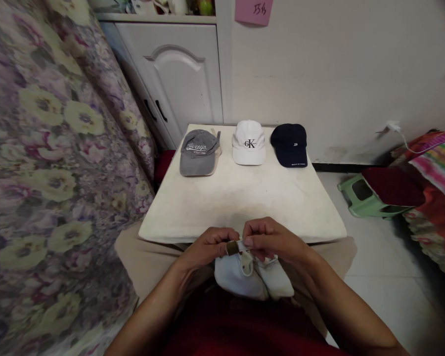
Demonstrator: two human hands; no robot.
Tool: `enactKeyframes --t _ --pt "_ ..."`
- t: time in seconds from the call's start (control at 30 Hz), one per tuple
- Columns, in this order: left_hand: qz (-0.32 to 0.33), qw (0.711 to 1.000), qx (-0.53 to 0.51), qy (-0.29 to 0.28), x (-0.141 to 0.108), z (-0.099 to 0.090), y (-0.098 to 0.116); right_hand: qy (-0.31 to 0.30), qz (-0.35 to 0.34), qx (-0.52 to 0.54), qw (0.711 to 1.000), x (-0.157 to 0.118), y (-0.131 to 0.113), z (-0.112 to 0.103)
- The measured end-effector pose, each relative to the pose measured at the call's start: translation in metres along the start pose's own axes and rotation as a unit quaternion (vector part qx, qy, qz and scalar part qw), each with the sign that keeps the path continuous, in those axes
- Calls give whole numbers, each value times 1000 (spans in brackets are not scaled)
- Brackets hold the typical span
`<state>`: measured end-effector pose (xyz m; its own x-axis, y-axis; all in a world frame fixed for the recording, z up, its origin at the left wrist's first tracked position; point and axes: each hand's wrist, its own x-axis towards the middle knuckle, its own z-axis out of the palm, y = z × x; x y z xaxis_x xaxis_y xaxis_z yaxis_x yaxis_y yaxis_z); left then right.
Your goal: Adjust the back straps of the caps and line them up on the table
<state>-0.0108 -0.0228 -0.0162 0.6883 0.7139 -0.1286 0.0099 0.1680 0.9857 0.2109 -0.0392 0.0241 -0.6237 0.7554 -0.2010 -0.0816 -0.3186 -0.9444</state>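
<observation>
A pale, whitish cap (237,279) hangs over my lap, just past the near edge of the table. My left hand (213,244) pinches one end of its back strap, by a brown patch (232,247). The fingers of my right hand (269,240) are closed on the lighter end of the same strap. Inside the cap's opening little can be made out. Farther off on the table lie a grey cap (198,153) with lettering, a white cap (249,143) with dark letters and a navy cap (289,145).
The cream table (222,202) stands against the wall and a white cabinet (185,74). A floral curtain (59,163) hangs along the left. To the right is a green stool (374,195) with a dark red top, beside colourful cloth (439,163).
</observation>
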Motion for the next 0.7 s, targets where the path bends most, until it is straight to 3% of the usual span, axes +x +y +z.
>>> enactKeyframes --t 0.2,0.37,0.7 --pt "-22 999 23 -7 2 2 3 24 4 -54 998 -1 -4 -5" --pt "-32 999 39 -10 2 2 8 63 -2 -35 997 0 -1 -2" --pt "-30 998 49 -19 4 8 18 63 8 -54 996 -3 1 -6"
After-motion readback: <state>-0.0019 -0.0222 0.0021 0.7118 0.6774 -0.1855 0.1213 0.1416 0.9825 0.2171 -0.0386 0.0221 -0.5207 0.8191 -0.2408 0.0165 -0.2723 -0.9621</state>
